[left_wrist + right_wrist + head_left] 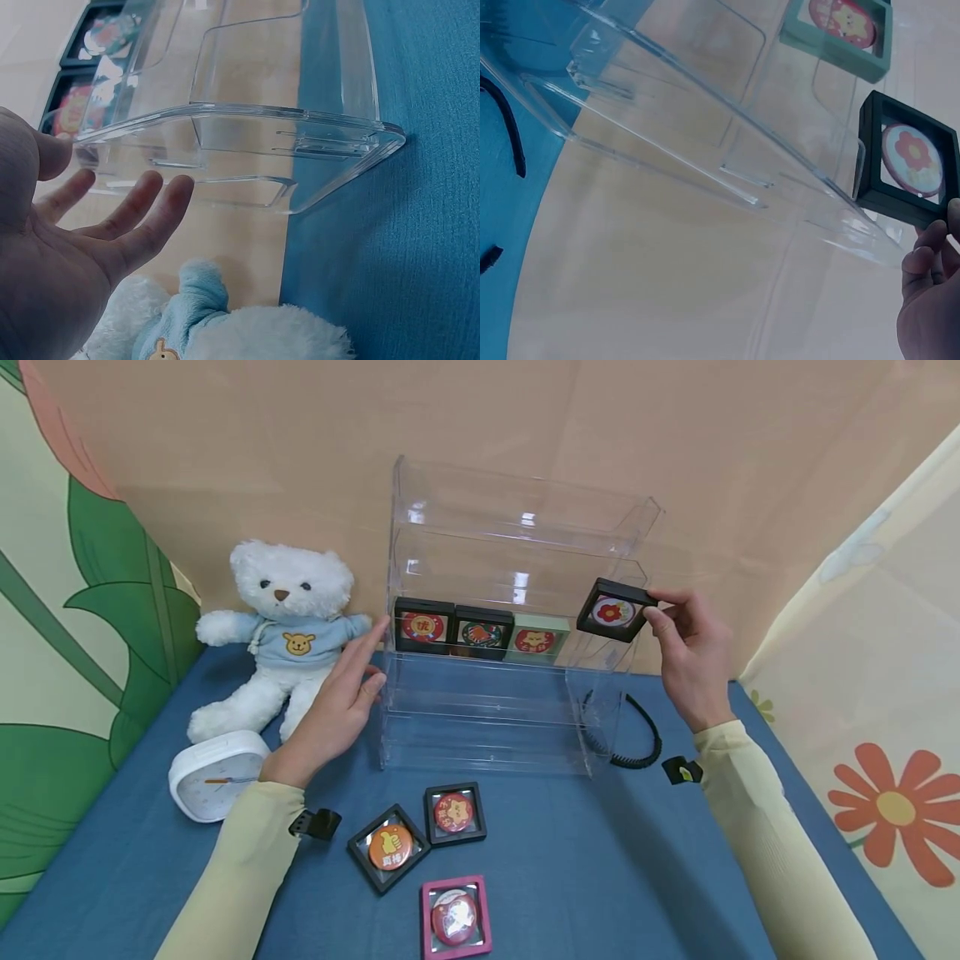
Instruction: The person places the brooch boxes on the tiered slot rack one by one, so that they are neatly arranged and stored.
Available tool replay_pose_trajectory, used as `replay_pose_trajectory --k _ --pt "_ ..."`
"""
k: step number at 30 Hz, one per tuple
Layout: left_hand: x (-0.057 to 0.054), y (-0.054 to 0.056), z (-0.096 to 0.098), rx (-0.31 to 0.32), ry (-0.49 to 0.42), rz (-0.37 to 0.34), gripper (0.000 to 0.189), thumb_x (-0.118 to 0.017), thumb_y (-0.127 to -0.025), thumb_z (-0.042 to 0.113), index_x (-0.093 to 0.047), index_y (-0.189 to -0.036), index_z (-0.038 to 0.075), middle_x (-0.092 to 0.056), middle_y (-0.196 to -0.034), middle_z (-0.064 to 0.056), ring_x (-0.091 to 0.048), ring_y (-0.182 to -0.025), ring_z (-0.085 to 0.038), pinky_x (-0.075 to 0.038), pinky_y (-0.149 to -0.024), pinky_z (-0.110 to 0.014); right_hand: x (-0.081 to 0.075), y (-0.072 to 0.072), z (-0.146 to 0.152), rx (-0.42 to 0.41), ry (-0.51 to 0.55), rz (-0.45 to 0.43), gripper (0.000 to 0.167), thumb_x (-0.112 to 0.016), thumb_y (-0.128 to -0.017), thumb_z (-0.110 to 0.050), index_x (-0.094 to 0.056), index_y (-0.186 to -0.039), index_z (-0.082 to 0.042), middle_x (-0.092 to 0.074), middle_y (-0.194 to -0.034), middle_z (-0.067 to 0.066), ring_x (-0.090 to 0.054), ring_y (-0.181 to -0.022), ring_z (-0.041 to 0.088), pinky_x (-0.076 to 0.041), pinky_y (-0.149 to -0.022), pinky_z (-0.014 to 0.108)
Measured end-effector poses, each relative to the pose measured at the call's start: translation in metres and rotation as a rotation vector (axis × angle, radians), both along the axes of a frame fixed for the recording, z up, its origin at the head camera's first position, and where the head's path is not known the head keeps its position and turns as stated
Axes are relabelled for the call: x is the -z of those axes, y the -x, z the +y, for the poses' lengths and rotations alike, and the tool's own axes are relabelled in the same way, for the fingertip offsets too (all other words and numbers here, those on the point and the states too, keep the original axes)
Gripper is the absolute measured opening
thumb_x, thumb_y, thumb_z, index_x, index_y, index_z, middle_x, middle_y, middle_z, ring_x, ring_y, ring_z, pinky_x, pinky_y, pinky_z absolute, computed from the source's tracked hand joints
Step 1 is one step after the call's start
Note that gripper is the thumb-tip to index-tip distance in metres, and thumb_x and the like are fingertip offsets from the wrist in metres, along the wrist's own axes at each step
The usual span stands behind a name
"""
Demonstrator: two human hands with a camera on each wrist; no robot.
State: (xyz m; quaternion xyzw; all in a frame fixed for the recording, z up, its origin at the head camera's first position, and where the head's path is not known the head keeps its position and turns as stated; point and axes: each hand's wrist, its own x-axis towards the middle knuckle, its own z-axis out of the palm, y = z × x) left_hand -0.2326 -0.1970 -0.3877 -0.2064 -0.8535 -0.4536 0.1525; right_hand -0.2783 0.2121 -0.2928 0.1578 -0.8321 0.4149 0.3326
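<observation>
My right hand [693,652] pinches a black-framed badge display case [615,610] with a red flower by its right edge, tilted at the right end of the clear acrylic rack [480,739]. In the right wrist view, this black case [911,161] overlaps the rack's side panel. My left hand [337,710] has its fingers extended and touches the rack's left side; the left wrist view shows the fingertips at the panel edge [247,110]. On the middle shelf stand two black cases, one [423,627] left of the other [482,633], then a pale green case [536,639].
Two black cases, one with an orange badge [390,847] and one with a red badge [454,812], and a pink case [456,917] lie in front. A white teddy bear [292,643] and white clock [217,777] stand left. A black coiled cord [637,760] lies right.
</observation>
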Motion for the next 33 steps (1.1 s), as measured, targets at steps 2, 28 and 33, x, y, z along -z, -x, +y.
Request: replay_pose_trajectory --k 2,28,33 --pt "0.0 0.0 0.0 0.001 0.0 -0.001 0.071 -0.044 -0.108 0.006 -0.011 -0.164 0.035 -0.023 -0.163 -0.008 -0.054 -0.116 -0.035 -0.055 -0.085 -0.051 0.001 0.001 0.0 -0.003 0.003 -0.006 0.029 -0.061 -0.102 -0.019 -0.066 -0.129 -0.009 -0.065 -0.101 0.004 -0.054 -0.078 0.018 -0.04 -0.065 0.024" --pt "0.0 0.002 0.0 0.018 -0.013 0.005 0.07 -0.042 -0.109 0.007 -0.01 -0.164 0.036 -0.025 -0.162 -0.01 -0.056 -0.113 -0.037 -0.053 -0.083 -0.049 0.013 0.011 0.005 -0.044 -0.009 -0.101 0.03 -0.06 -0.102 -0.02 -0.065 -0.132 -0.014 -0.061 -0.094 0.013 -0.048 -0.076 0.02 -0.036 -0.066 0.028" --pt "0.001 0.002 0.0 0.014 -0.017 0.005 0.071 -0.043 -0.108 0.005 -0.01 -0.164 0.036 -0.025 -0.162 -0.01 -0.056 -0.111 -0.038 -0.053 -0.083 -0.049 0.019 0.011 0.003 -0.047 -0.037 -0.103 0.029 -0.06 -0.103 -0.023 -0.066 -0.131 -0.016 -0.054 -0.085 0.01 -0.044 -0.069 0.021 -0.034 -0.06 0.029"
